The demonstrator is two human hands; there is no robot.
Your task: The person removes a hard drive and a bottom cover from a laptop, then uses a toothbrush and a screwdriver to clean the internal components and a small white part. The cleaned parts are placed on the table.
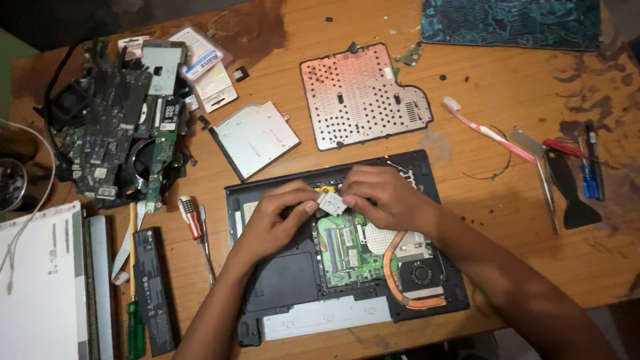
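Note:
An opened black laptop base (280,280) lies upside down on the wooden table, with its green circuit board (347,250), copper heat pipe and fan (420,273) exposed. Both hands hover over its upper middle. My left hand (277,217) and my right hand (383,195) pinch a small pale rectangular card (331,203) between their fingertips, just above the board.
A perforated metal cover (360,97) and a silver optical drive (257,139) lie behind the laptop. At the left sits a pile of circuit boards (120,127), with a red-handled screwdriver (193,223), a black battery (155,290) and a white panel (40,287). At the right lie a toothbrush (487,132) and hand tools (573,180).

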